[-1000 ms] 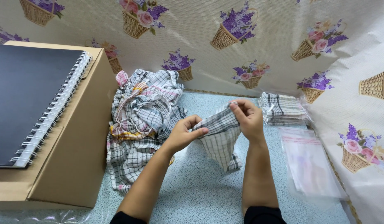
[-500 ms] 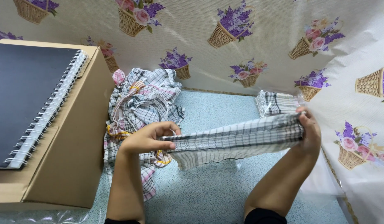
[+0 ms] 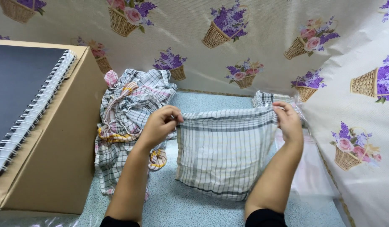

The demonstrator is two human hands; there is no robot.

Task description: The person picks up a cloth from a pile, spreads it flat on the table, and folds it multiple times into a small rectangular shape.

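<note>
Table [image 3: 211, 105], pale blue speckled top, walled at the far edge and right side by a cream cloth printed with flower baskets [image 3: 287, 25].

Cardboard box [image 3: 56, 138] fills the left edge of the table; a black spiral-bound notebook [image 3: 18, 84] lies on its top.

Heap of checked cloths [image 3: 127, 109], grey, pink and yellow, sits against the box, from the far edge toward the near one.

Checked handkerchief [image 3: 226, 151], white with grey lines, is now held open as a near-square sheet over the middle of the table. Half a second ago it was pulled taut into a narrow band between hands set wide apart; before that it was a bunched wad held close. The shake-out and stretch look finished, and the cloth hangs flat, lower edge at or just above the tabletop; cannot tell which.

Clear plastic bags [image 3: 308, 168] lie flat along the right edge, partly behind the right forearm. Bagged folded cloths [image 3: 266, 98] sit at the far right corner.

Left hand [image 3: 159, 126] pinches the top left corner, fingers curled. Right hand [image 3: 289, 120] pinches the top right corner between thumb and fingertips, and has drawn in from its wider reach.
</note>
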